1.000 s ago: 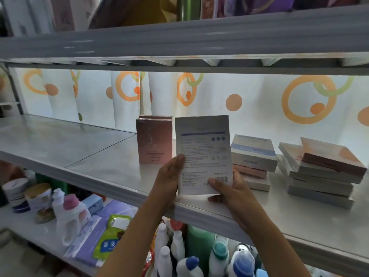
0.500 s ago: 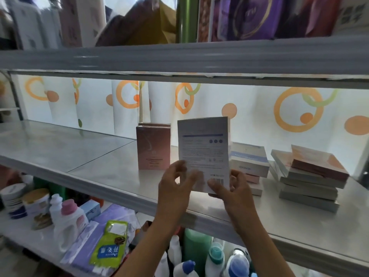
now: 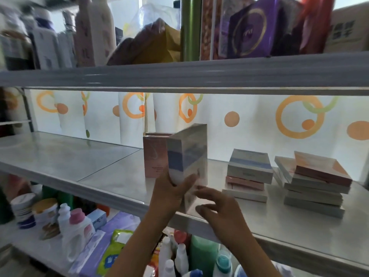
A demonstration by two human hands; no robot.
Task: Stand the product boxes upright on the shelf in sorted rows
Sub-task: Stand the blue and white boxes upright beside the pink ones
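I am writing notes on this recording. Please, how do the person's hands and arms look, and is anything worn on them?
Both forearms are bare up to the bottom edge of the picture: no sleeves show. The left hand and right hand wear no gloves. No watch, bracelet or ring shows, though the picture is slightly blurred, so small items could be missed.

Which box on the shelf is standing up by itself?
Find the grey middle shelf before the spotty curtain. Left of the flat stacks stands the pink box, just behind the white-and-blue box. Only it stands unheld.
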